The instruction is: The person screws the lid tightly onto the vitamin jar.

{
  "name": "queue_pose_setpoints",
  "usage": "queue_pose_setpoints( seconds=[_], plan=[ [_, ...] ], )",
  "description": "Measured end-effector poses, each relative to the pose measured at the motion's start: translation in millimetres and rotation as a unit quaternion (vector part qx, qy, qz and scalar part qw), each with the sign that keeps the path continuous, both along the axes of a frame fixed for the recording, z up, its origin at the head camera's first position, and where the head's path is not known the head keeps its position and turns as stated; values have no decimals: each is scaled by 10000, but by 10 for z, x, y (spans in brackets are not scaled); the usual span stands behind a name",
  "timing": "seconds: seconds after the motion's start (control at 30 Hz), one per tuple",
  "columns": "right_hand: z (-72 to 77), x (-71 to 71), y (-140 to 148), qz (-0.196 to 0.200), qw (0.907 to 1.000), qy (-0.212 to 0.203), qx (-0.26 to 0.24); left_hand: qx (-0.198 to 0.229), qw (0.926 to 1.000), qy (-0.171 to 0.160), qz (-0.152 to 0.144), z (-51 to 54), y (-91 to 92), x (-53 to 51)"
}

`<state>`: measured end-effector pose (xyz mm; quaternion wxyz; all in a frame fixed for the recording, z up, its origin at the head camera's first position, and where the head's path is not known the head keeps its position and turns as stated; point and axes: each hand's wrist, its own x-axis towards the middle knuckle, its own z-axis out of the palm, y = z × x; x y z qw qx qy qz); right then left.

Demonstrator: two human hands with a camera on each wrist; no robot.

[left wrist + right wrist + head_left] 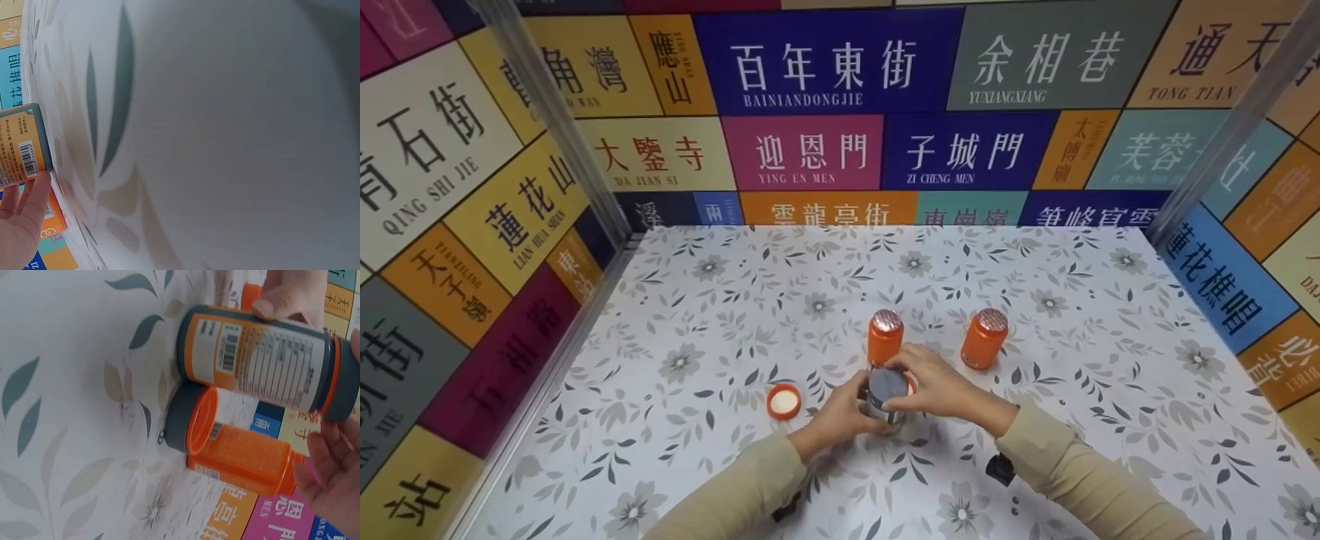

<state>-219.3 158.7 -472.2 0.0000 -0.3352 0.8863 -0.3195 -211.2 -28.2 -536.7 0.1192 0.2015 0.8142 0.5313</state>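
Observation:
A supplement bottle (883, 411) with a grey cap (889, 384) stands upright on the table. Its label (253, 360) is orange and white with a barcode. My left hand (840, 412) grips the bottle's side, its thumb (275, 301) on the label in the right wrist view. My right hand (937, 382) pinches the cap from above. Beside the bottle lies a loose grey cap (181, 417) with an orange inside. Behind stand two orange bottles, one close by (885, 341) and one farther right (985, 341), both with foil-sealed mouths.
Left of my hands, another loose cap (784, 402) lies with its orange rim and pale inside facing up. A white floral cloth (720, 300) covers the table. Walls of coloured signs (840, 67) enclose the back and both sides.

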Motion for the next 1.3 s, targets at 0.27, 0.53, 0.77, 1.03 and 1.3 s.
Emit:
queue_pose_setpoints(
  seconds=[0.27, 0.53, 0.77, 1.03, 1.3],
  plan=[
    [-85, 117, -184, -1405, 9897, 213, -194, 64, 10000, -60, -47, 27, -18, -26],
    [58, 98, -66, -918, 9939, -477, 390, -65, 9999, -81, -12, 40, -9, -31],
    [157, -13, 171, 769, 9921, -992, -27, 31, 9999, -95, -21, 9, -9, -34],
    [73, -37, 210, 1394, 9899, -32, -270, 8, 10000, -33, 12, 2, -4, -29],
    [44, -19, 220, 948, 9941, -529, -51, -65, 9999, -41, 69, 7, 1, -2]
  ],
)
